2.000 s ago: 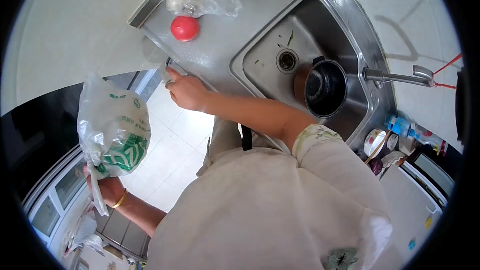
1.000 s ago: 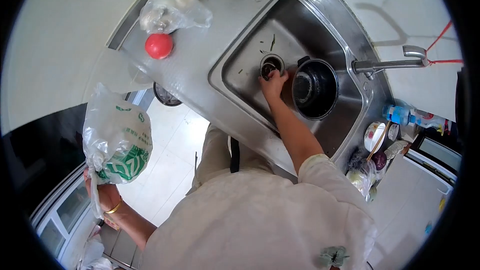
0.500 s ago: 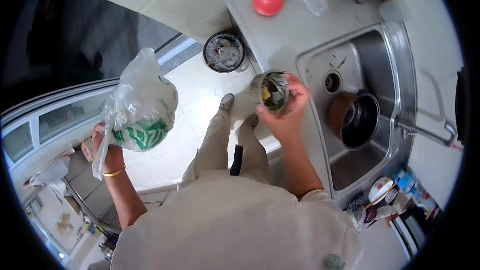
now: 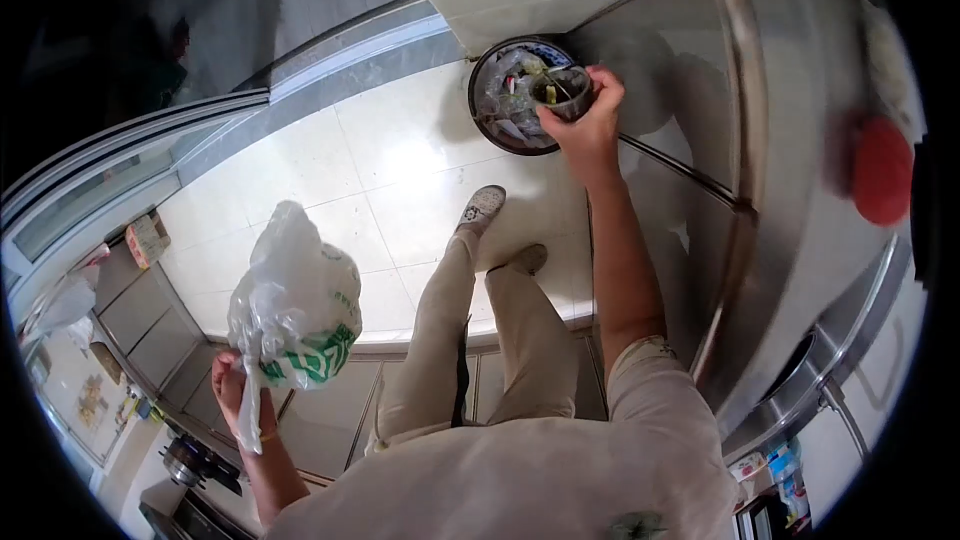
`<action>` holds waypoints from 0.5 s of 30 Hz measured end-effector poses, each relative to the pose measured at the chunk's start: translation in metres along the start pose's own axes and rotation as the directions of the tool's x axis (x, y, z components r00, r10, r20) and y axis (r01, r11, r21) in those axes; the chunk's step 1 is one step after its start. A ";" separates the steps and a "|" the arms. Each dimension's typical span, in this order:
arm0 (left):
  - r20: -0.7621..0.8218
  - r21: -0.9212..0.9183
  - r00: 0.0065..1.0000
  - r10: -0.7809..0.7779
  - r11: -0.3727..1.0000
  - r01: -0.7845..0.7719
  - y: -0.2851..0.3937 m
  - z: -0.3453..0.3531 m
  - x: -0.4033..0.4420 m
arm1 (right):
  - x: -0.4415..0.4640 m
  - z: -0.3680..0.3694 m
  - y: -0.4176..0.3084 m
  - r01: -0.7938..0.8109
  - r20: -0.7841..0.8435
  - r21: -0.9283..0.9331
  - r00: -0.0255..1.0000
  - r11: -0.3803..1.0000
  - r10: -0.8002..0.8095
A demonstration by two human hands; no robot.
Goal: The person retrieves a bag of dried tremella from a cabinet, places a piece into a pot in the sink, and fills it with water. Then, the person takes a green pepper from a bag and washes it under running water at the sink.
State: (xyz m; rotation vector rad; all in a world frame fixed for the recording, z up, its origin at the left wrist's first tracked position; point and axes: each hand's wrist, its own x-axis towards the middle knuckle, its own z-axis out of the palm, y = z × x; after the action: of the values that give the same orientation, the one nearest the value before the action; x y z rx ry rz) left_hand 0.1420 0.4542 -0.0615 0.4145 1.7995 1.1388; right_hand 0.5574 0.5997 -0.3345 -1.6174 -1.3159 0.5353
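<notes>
My left hand (image 4: 229,386) is closed around the gathered neck of a translucent white plastic bag (image 4: 300,290) with green print. The bag looks full; what is in it cannot be made out. In my right hand (image 4: 590,135) is a small round tub (image 4: 572,110) with dark and yellowish scraps inside, fingers wrapped about its side. The tub is over the right edge of a dark round waste bin (image 4: 478,105) on the floor. Crumpled clear plastic and other rubbish (image 4: 508,90) lie in the bin.
Cabinet doors (image 4: 660,70) and the counter edge run along my right. A red round object (image 4: 882,170) sits on the counter, near the sink (image 4: 845,325). At left are a sliding-door track (image 4: 200,125) and a small box (image 4: 147,240). My shoes (image 4: 485,205) stand on pale tiles.
My right hand has carried the tub from beside the sink to above the bin. The view has turned toward the bin, leaving the sink at the edge. My left hand still holds the bag.
</notes>
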 end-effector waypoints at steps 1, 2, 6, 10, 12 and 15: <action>0.010 0.025 1.000 -0.010 1.000 0.010 -0.005 -0.006 0.002 | 0.003 0.008 0.008 0.067 -0.006 -0.046 0.998 0.997 -0.067; 0.019 0.050 1.000 -0.019 0.999 0.018 -0.008 -0.013 0.001 | 0.002 0.017 0.014 0.042 0.051 -0.187 0.998 0.981 -0.033; 0.031 0.035 0.995 -0.095 0.995 0.094 -0.008 -0.029 0.001 | -0.026 0.053 0.071 -0.024 0.373 -0.635 0.866 0.772 0.334; 0.017 -0.022 0.995 -0.095 0.995 0.096 -0.010 -0.005 0.006 | -0.026 0.067 0.080 0.023 0.360 -0.690 0.878 0.724 0.315; 0.039 -0.011 0.994 -0.106 0.994 0.107 -0.010 -0.006 0.006 | -0.009 0.060 0.056 -0.038 0.184 -0.571 0.968 0.820 0.173; -0.084 0.035 0.992 -0.098 0.994 0.101 -0.011 -0.001 0.002 | -0.037 0.066 0.112 0.044 0.401 -0.800 0.782 0.599 0.478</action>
State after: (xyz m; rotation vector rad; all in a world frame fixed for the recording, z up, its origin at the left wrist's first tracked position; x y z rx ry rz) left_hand 0.1421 0.4491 -0.0712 0.3008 1.8953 1.0661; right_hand 0.5484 0.5946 -0.4694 -2.5194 -1.9998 0.7124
